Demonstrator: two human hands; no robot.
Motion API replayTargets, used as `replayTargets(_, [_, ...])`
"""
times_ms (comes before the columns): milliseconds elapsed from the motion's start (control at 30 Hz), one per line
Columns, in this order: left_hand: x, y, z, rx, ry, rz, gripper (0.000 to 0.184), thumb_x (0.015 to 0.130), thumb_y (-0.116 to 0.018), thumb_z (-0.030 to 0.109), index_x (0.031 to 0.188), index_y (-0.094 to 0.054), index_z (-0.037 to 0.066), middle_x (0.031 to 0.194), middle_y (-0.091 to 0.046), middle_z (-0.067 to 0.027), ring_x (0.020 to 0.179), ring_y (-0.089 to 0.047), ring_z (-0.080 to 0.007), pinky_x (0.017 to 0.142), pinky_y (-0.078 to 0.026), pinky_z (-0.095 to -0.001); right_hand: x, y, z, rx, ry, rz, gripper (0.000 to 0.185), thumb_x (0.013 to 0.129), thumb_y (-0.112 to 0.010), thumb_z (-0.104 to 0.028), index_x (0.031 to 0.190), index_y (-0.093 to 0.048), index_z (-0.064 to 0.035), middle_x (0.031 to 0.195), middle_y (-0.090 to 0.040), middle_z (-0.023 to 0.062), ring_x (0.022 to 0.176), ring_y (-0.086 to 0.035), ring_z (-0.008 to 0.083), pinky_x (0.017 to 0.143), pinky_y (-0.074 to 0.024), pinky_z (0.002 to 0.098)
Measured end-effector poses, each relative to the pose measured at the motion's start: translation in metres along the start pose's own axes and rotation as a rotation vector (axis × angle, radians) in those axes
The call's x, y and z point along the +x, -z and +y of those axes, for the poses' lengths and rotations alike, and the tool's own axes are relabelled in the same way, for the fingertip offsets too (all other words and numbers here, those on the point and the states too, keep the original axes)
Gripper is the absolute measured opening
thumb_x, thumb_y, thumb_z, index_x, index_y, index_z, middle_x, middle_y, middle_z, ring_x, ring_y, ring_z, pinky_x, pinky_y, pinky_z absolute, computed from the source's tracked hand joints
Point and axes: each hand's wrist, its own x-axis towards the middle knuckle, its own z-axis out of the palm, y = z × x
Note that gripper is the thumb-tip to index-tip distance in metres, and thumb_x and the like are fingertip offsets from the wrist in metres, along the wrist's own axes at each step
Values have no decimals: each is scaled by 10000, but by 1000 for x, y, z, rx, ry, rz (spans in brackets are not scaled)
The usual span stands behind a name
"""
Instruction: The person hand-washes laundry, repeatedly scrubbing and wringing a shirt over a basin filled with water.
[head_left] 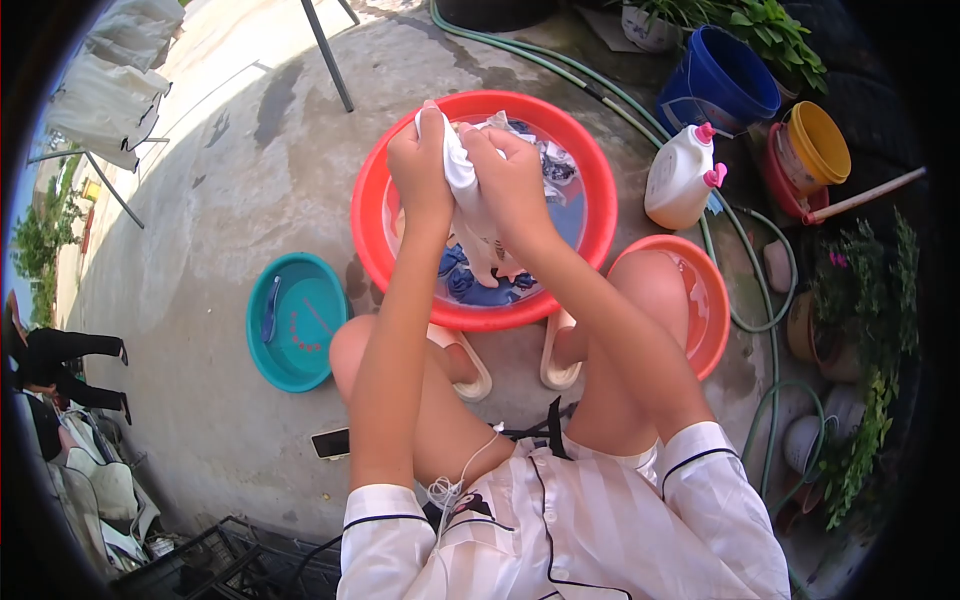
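My left hand [420, 168] and my right hand [507, 182] are both closed on a white cloth garment [458, 165], bunched between them. Its lower end hangs down over the large red basin [602, 185]. Inside this basin, water holds blue patterned clothes [460, 280] and a dark-and-white patterned cloth [558, 165]. The basin stands on the ground in front of my feet, and my forearms reach over its near side. Part of the soaking laundry is hidden behind my hands.
A teal basin [337, 285] with a blue brush [270, 310] stands at left, near a phone [331, 444]. At right are a smaller red basin [716, 300], a detergent bottle [680, 185], a green hose [708, 260] and a blue bucket [700, 85]. Another person [75, 345] is at far left.
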Motion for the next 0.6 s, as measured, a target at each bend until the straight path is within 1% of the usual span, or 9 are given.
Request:
replayTargets(67, [9,0,-9,-31,19,29,403,862,-517,344,571,-471,69,551,-462,17,488,-416,-60,455,-330,-247,-8,-6,-11,-76,-3,-15,262,823,-536,-171,658,-580,27,630,-559,21,577,-475,76,543,-390,246])
replayTargets(100, [11,1,-19,-123,50,-44,379,869,-506,339,610,-499,63,569,-475,19,514,-442,-53,464,-341,-244,-5,-4,-9,-72,44,-9,250,830,-530,-170,679,-589,21,629,-564,19,577,-482,68,533,-387,234])
replayTargets(200, [-8,-12,-11,-102,49,-99,348,877,-496,325,664,-526,51,609,-505,13,536,-454,-49,481,-350,-238,8,2,-7,182,-61,91,234,836,-529,-177,699,-592,3,615,-555,10,563,-483,54,506,-374,219])
replayTargets(233, [-19,-12,-1,-54,64,-155,322,894,-471,298,755,-570,25,674,-541,6,582,-477,-50,519,-367,-221,13,7,-8,187,-48,90,226,840,-528,-183,682,-570,-27,589,-528,-7,541,-472,41,477,-354,211])
replayTargets(333, [-47,-23,18,-42,60,-118,339,905,-447,252,753,-576,-22,678,-557,-19,622,-483,-68,562,-382,-232,20,15,-21,219,-111,104,238,841,-525,-181,644,-535,-48,567,-497,-20,525,-454,37,462,-341,218])
replayTargets(367, [-51,-21,20,-52,85,-155,332,905,-442,242,790,-590,-32,702,-572,-30,648,-501,-76,588,-396,-228,19,15,-23,188,-99,112,250,844,-520,-183,628,-514,-57,556,-481,-25,515,-439,36,459,-338,226])
replayTargets(467, [-42,-18,16,-108,109,-137,323,900,-447,234,765,-587,-24,680,-564,-30,626,-497,-77,566,-387,-231,17,13,-17,145,-28,90,263,842,-519,-182,616,-521,-47,558,-492,-20,506,-428,43,462,-340,240])
replayTargets(567, [-21,-6,6,-207,118,-124,318,890,-458,295,772,-580,26,699,-546,0,622,-498,-70,560,-394,-234,3,1,-19,24,60,46,273,827,-532,-185,612,-532,-17,546,-508,10,503,-435,62,471,-352,258])
replayTargets(600, [-13,-2,2,-215,123,-109,314,884,-464,304,744,-557,39,675,-525,4,604,-492,-75,545,-390,-241,-3,-2,-18,-81,115,18,273,822,-536,-186,615,-536,-8,542,-512,23,504,-442,68,474,-355,261])
